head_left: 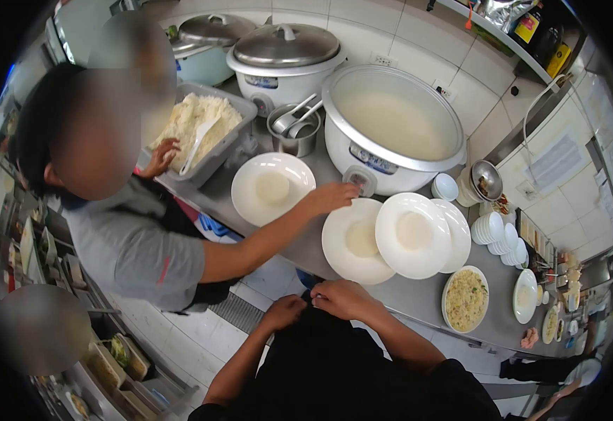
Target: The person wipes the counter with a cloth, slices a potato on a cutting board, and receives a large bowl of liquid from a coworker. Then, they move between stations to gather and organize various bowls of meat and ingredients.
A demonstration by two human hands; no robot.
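Observation:
My left hand (284, 311) and my right hand (343, 299) are drawn in against my dark apron at my waist, fingers curled, holding nothing that I can see. Just beyond them, on the steel counter (306, 249), lie white plates with small rice mounds: one plate (352, 242) nearest, an overlapping one (413, 235), and a third (272, 188) further left. A co-worker in a grey shirt reaches a hand (331, 197) to the near plate's rim.
A large open rice cooker (390, 126) stands behind the plates, with lidded cookers (282, 59) beyond. A grey tub of rice (201, 126) holds a white paddle. To the right are a plate of fried rice (465, 299) and stacked small bowls (492, 228).

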